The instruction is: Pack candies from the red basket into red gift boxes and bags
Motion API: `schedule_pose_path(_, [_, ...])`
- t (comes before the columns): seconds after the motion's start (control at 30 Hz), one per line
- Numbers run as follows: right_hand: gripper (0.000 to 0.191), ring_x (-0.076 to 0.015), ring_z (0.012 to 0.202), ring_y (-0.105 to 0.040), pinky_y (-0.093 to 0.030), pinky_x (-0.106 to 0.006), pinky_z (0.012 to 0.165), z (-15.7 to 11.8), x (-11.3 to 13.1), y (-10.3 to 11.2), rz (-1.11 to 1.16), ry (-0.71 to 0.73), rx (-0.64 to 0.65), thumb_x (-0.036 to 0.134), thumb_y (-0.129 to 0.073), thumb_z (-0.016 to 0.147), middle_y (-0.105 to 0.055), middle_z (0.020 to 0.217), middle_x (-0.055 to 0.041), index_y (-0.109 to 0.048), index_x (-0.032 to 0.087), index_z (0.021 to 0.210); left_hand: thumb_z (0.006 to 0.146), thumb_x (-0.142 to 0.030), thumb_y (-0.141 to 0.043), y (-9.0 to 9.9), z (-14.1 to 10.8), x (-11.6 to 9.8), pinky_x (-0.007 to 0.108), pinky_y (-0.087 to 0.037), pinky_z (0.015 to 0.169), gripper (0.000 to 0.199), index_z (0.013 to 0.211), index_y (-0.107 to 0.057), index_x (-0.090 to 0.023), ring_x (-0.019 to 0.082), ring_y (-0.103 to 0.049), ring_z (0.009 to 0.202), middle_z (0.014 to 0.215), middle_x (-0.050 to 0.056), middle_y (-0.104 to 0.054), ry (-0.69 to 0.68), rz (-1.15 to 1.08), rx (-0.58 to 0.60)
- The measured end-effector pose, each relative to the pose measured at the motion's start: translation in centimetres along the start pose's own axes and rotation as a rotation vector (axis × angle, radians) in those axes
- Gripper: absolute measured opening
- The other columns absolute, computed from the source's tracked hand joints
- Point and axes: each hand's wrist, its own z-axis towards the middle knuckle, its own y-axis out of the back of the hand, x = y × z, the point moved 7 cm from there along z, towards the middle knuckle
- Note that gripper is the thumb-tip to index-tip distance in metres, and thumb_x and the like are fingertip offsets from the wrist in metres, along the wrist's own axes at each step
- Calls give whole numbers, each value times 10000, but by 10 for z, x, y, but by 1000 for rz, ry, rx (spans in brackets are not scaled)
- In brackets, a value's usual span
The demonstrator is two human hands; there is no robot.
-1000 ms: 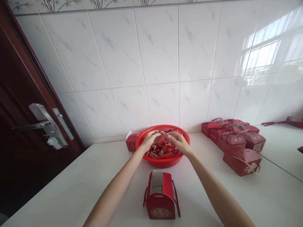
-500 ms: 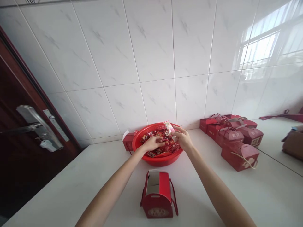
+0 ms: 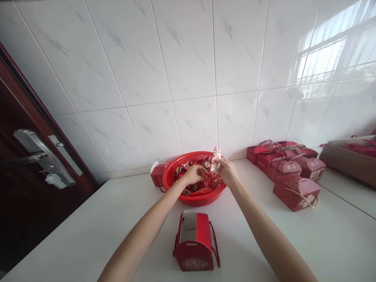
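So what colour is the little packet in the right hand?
The packet in the right hand is whitish with pink patches, best seen in the head view.

Two bare hands and slender bare forearms.
The left hand and right hand have slim fingers; the smooth left forearm and right forearm are uncovered, narrow at the wrists and wider at the near end.

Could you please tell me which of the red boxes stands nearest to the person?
The open-topped box in front of the red basket; another box sits farther back at the basket's left, and the remaining boxes cluster farther back at right.
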Motion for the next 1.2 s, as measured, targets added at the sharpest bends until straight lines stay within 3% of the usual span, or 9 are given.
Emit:
schedule_pose_path(0.2, [198, -129, 536, -559, -475, -258, 504, -6, 4, -4, 3, -2, -22, 218, -759, 492, -650, 594, 4, -596, 193, 600, 731, -197, -631, 7, -2, 7, 349, -513, 813, 177, 896, -696, -186, 248, -683, 849, 866, 56, -738, 62, 159, -83])
schedule_pose_path(0.33, [207, -126, 547, -560, -459, -247, 504, -8, 5, -5, -3, 10, -27, 218, -757, 475, -650, 592, 10, -578, 197, 578, 735, -289, -692, 1, 0, 8, 364, -515, 868, 293, 1011, -705, -195, 278, -688, 962, 998, 76, -753, 70, 190, -41])
schedule_pose_path(0.47, [210, -111, 519, -528, -436, -243, 485, -6, 4, -5, -14, 28, -30, 224, -750, 468, -632, 569, 20, -560, 200, 556, 678, -209, -732, -7, 2, 6, 330, -511, 908, 410, 1087, -713, -222, 265, -682, 1047, 1077, 53, -758, 30, 171, 25])
schedule_pose_path(0.6, [185, -123, 525, -544, -437, -251, 481, -5, 4, -5, -37, 46, -24, 238, -731, 471, -653, 594, 9, -574, 202, 561, 639, -164, -739, -4, 1, 2, 331, -523, 872, 411, 1045, -737, -225, 256, -698, 964, 1011, 35, -769, -2, 144, 19])
schedule_pose_path(0.8, [171, -124, 518, -550, -411, -245, 464, -6, 4, -5, -117, 78, -13, 263, -708, 514, -663, 621, 7, -646, 194, 657, 730, -256, -729, 13, -3, -8, 360, -518, 881, 178, 895, -745, -192, 269, -693, 935, 970, 67, -766, -59, 45, -114])
schedule_pose_path(1.03, [218, -130, 541, -558, -430, -239, 485, -5, -1, -4, -265, 157, -36, 250, -678, 566, -644, 630, 40, -607, 213, 769, 792, -475, -715, 29, -9, -20, 356, -518, 928, 388, 1044, -715, -179, 265, -678, 1046, 1094, 88, -750, -124, -154, -237])
schedule_pose_path(1.2, [192, -138, 567, -574, -428, -235, 492, -4, -5, -5, -357, 172, -28, 263, -669, 637, -654, 658, 46, -579, 229, 803, 726, -414, -784, 29, -11, -23, 377, -485, 1003, 428, 1072, -696, -177, 263, -647, 1112, 1142, 90, -726, -174, -307, -238])
